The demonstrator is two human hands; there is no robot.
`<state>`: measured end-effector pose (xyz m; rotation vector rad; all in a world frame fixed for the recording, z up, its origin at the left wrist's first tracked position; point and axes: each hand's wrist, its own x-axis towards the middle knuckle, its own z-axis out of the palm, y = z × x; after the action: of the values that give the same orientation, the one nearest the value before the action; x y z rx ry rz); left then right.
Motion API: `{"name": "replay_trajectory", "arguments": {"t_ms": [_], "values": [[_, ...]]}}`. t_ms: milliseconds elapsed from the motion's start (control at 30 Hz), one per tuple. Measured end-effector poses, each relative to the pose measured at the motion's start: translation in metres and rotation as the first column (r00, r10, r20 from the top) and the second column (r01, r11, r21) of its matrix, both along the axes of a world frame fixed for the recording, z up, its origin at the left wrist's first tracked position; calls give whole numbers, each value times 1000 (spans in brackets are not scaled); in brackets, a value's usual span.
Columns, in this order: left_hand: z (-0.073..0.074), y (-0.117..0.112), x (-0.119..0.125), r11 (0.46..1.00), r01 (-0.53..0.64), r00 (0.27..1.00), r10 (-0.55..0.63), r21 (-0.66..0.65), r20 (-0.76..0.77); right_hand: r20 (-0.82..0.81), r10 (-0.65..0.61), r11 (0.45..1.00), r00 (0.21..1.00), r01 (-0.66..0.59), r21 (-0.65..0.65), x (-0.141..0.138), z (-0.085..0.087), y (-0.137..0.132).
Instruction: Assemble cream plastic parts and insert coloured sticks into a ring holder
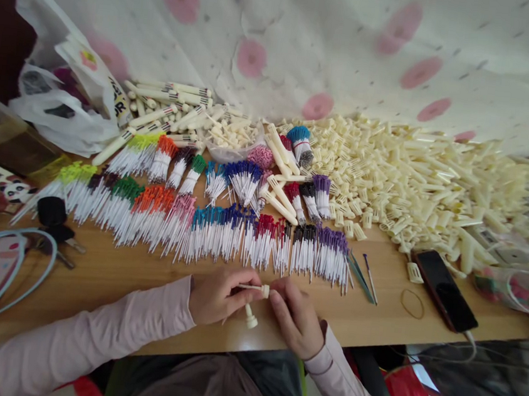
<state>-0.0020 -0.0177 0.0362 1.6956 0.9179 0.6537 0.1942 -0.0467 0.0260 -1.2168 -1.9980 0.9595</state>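
Note:
My left hand (216, 294) is closed around thin white refill sticks (250, 286) that point right, with a cream plastic piece (250, 317) hanging below its fingers. My right hand (296, 318) pinches a small cream plastic cap (265, 290) at the sticks' tip. Both hands rest near the front edge of the wooden table (143, 273). Just beyond them lie rows of white refills with coloured tips (223, 231), sorted by colour.
A large heap of cream plastic parts (436, 184) fills the right back. Cream pen barrels (170, 106) lie at back left by plastic bags (61, 107). A black phone (446, 289), a rubber band (413, 304), keys (54, 220) and a blue cable (6, 271) lie around.

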Motion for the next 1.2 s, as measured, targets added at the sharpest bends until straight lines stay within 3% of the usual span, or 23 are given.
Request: {"name": "replay_trajectory", "arguments": {"t_ms": [167,333,533,767,967,1200], "values": [[-6,-4,3,991,-20,998,28,133,-57,-24,-7,1000,1000,7,-18,-3,-3,-2],[-9,-10,6,934,-37,990,83,356,-113,-104,-61,997,993,55,-55,-6,-2,-2],[-4,-4,4,976,-43,995,62,215,-82,-121,-29,993,992,15,-117,-5,4,-2],[-7,-6,8,976,-54,995,70,209,-68,-151,-136,983,979,115,-140,-10,-3,-5],[-5,-4,7,988,-48,994,61,144,-88,-141,-140,979,980,115,-167,-10,-2,-6],[-7,-5,9,970,-42,991,71,240,-114,-118,-187,979,975,175,-106,-12,-5,-4]]}}
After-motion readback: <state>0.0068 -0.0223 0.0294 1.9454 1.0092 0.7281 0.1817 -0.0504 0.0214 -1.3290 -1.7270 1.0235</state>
